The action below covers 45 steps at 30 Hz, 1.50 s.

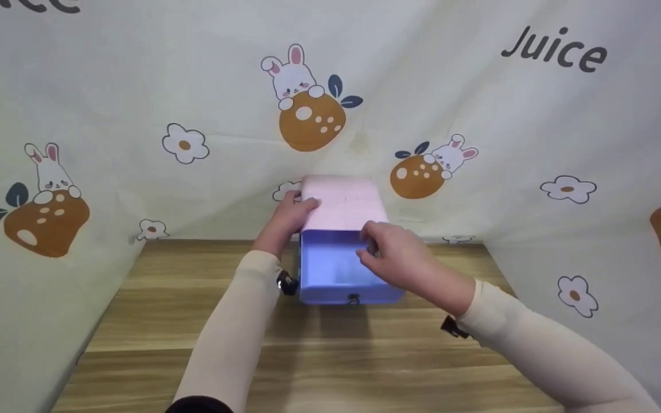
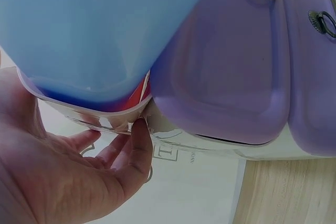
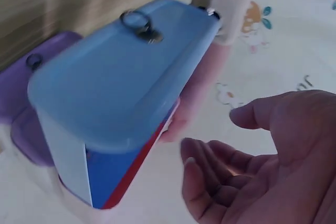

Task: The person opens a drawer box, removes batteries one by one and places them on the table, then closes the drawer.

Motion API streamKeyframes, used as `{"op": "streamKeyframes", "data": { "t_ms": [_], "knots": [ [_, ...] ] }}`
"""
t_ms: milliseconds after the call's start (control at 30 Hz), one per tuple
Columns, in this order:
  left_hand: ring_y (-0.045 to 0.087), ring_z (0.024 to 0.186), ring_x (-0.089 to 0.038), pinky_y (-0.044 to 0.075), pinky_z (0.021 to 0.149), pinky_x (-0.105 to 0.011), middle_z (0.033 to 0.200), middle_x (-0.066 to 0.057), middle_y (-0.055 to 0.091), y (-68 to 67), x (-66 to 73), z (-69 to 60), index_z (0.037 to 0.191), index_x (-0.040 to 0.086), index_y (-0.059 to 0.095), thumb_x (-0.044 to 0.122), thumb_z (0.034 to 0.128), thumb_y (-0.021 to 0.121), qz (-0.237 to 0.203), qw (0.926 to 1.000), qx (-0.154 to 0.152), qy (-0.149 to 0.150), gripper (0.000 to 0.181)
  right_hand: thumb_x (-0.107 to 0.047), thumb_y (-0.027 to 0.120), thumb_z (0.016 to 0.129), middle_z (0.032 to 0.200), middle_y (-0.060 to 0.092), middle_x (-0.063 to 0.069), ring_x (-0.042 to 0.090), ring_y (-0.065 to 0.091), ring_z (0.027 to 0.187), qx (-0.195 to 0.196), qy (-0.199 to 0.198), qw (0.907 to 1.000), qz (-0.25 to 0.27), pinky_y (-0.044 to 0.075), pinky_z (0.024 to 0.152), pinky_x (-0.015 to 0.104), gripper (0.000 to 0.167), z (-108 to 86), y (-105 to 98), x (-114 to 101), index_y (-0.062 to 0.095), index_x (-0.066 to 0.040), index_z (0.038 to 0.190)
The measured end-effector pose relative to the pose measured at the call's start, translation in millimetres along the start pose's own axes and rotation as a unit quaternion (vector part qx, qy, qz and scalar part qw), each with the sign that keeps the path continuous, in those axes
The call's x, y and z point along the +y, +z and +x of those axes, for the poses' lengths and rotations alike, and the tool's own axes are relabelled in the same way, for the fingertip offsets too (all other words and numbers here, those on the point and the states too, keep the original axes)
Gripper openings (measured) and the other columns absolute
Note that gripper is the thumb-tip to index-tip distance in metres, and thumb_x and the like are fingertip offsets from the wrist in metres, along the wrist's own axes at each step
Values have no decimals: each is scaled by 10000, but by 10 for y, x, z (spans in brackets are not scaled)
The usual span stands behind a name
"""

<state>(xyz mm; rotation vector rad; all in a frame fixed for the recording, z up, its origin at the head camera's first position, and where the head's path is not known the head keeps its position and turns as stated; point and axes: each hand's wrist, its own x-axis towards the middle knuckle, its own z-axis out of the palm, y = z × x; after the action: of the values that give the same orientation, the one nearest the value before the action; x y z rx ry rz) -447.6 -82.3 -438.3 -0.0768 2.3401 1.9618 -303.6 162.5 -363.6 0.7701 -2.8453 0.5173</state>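
A small drawer cabinet with a pink top (image 1: 345,203) stands against the cloth backdrop. Its upper light-blue drawer (image 1: 333,258) is pulled out, with a ring pull (image 3: 137,24) on the front. Below it, purple drawers (image 2: 226,66) are pushed in. My left hand (image 1: 293,215) grips the cabinet's upper left edge, thumb on top and fingers against the side (image 2: 139,145). Over the right part of the pulled-out drawer hovers my right hand (image 1: 402,255), fingers loosely curled, holding nothing. A blue and red surface (image 3: 118,174) shows beside the drawer; its kind is unclear.
The cabinet stands on a wood-grain table (image 1: 204,321). A pale cloth (image 1: 221,69) printed with rabbits, oranges and flowers hangs behind and at both sides. Dark straps (image 1: 454,328) sit at the wrists.
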Motion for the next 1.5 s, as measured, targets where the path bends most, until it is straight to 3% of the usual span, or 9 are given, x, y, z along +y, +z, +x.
{"op": "streamKeyframes", "data": {
  "t_ms": [167,400,633,967,1133,1333,1500],
  "knots": [
    [580,1386,-337,473,1182,-483,1646,-237,458,10,-24,-13,1697,78,316,426,1046,666,13,9999,-71,-94,817,-319,762,1023,922,697,49,253,632,831,-819,518,9920,-809,575,798,474,336,175,5,10,718,-35,1196],
    [587,1368,-337,481,1169,-481,1619,-242,474,9,-10,-16,1687,79,332,404,1049,677,-103,9999,-48,-81,794,-357,758,1026,883,687,58,273,641,812,-1455,738,9765,-1409,575,784,476,303,335,58,-26,714,-68,1106],
    [590,1364,-353,506,1147,-478,1613,-266,473,-7,15,-23,1662,27,363,366,1032,681,-141,9999,16,87,783,-274,745,960,866,688,123,302,623,777,-1626,524,9650,-1990,599,801,539,241,469,74,-4,696,-39,931],
    [583,1374,-343,491,1163,-471,1627,-255,462,-10,7,-2,1676,46,345,383,1038,680,-102,9999,-7,17,795,-222,729,978,836,663,133,309,615,760,-1989,715,9516,-2233,602,776,492,223,536,191,-44,710,-12,906],
    [572,1388,-341,478,1174,-476,1637,-249,449,3,1,-13,1679,62,338,395,1038,685,-150,9999,7,-23,801,-219,736,986,761,637,105,288,602,704,-2052,656,9504,-2245,576,692,445,241,539,262,-36,681,-49,824],
    [554,1403,-349,472,1180,-481,1643,-249,443,8,-10,-18,1673,58,347,394,1040,682,-105,9999,2,19,790,-205,729,999,775,626,98,276,603,720,-2207,812,9448,-2281,582,715,423,224,549,332,13,673,-47,851],
    [566,1388,-356,490,1156,-480,1631,-253,460,5,-8,-17,1662,39,356,371,1037,689,-155,9998,16,125,782,-148,725,952,752,612,97,291,610,713,-1983,606,9483,-2403,618,732,461,196,540,411,68,644,-54,801]
  ]
}}
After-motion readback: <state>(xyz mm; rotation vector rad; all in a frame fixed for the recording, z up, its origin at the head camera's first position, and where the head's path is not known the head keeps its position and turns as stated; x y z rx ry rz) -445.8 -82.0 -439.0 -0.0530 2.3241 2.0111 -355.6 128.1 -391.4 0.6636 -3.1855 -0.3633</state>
